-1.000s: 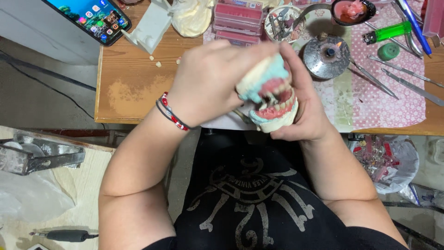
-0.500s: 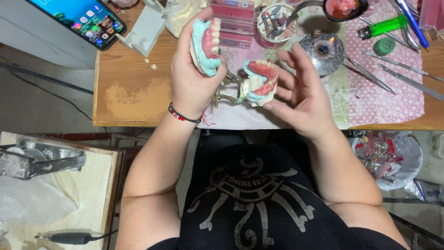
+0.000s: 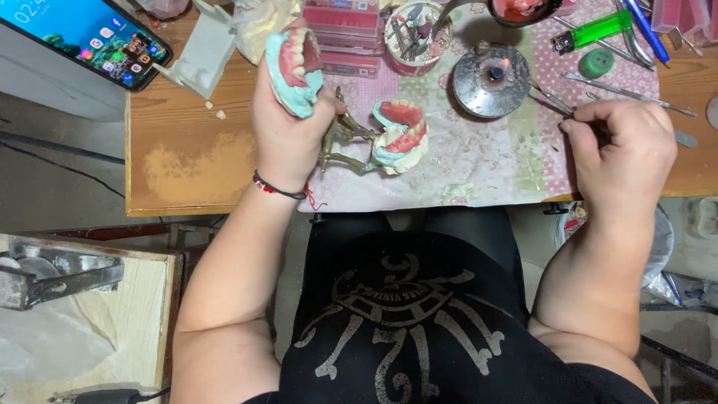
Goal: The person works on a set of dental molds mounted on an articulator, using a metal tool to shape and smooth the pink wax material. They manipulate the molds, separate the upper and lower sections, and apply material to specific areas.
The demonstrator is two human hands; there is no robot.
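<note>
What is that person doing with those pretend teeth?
The person is working on model teeth at a wooden table. The left hand holds up one half of a denture model, pink gums on a pale green base. The other half sits on the table in a metal hinge frame. The right hand pinches a thin metal tool beside a small round burner.

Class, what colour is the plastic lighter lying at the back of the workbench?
Bright green, with a silver metal top; the plastic lighter shows best in the head view.
</note>
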